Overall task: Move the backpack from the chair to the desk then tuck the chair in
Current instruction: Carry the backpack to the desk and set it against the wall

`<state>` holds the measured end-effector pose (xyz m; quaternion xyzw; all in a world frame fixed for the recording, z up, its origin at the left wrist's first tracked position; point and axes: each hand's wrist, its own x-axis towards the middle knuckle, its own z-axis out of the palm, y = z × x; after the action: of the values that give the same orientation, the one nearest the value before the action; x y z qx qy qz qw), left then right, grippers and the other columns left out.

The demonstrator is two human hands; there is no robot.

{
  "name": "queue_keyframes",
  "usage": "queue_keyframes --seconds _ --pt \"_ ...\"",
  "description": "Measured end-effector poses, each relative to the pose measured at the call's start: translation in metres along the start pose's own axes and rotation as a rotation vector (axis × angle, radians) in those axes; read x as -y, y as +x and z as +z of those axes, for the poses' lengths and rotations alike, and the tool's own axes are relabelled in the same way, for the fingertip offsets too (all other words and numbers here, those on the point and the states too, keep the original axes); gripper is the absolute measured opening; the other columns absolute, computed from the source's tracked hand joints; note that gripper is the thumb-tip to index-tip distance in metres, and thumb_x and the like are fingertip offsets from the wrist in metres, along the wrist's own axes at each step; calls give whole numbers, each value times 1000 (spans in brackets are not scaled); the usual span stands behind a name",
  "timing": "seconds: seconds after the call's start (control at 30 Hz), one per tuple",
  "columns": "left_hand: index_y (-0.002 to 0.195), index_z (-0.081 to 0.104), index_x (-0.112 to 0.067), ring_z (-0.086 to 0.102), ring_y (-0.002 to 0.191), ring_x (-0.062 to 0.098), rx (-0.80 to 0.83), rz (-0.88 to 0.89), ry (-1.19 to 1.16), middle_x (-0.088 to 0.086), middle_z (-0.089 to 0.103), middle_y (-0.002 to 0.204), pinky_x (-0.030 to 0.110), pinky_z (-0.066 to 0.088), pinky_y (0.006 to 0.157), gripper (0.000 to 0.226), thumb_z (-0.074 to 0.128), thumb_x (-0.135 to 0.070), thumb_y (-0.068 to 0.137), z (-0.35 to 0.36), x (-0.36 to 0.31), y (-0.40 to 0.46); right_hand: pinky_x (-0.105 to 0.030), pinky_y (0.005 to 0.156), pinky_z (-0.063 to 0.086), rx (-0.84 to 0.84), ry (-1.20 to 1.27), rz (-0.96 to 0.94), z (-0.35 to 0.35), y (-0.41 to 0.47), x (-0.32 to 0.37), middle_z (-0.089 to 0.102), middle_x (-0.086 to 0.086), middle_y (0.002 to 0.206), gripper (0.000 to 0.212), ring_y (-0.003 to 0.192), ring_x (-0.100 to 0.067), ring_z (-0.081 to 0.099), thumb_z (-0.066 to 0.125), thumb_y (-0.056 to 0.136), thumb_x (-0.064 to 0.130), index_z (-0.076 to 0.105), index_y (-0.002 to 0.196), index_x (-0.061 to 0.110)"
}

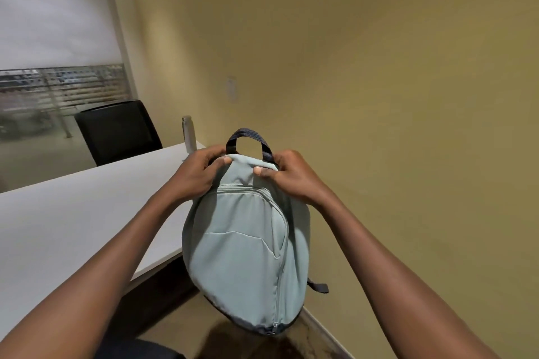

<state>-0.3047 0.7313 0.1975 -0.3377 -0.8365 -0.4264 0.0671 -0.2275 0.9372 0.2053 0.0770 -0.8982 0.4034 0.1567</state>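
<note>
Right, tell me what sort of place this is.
Probably an office or meeting room: a long white desk, a black office chair pushed up at its far side, and a glass partition with blinds behind it. The plain walls fit that too.

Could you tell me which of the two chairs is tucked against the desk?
The black chair at the desk's far side; the other chair shows only a dark edge beneath the left arm.

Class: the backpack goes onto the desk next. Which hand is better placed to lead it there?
Left. The left hand grips the backpack on the side nearest the desk; the right hand is farther.
</note>
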Motion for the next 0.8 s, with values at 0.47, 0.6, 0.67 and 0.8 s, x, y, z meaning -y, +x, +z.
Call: queue_keyframes --seconds 0.47,0.6,0.67,0.8 --pt "78 61 -19 48 60 11 -143 24 191 0 56 64 30 38 60 26 51 -22 101 27 66 141 -32 56 28 -96 -22 1 2 142 -90 44 3 56 34 54 -16 38 65 88 26 50 61 13" --pt "66 49 -26 46 58 4 -141 25 189 -6 48 60 17 30 54 37 52 -12 101 17 86 181 -31 55 27 -70 -7 -2 8 194 -103 43 4 55 36 52 -14 37 65 88 25 46 59 15" --pt "72 56 -21 46 58 7 -131 15 192 -2 53 63 22 34 57 30 51 -14 101 13 102 202 -31 54 28 -73 16 -6 13 220 -109 44 5 55 35 51 -12 38 66 88 25 47 59 17" --pt "80 62 -9 53 64 18 -157 -29 174 9 61 70 29 38 62 25 51 -15 101 10 138 237 -30 53 26 -50 58 5 26 264 -126 40 5 54 39 50 -13 36 65 88 25 42 56 19"
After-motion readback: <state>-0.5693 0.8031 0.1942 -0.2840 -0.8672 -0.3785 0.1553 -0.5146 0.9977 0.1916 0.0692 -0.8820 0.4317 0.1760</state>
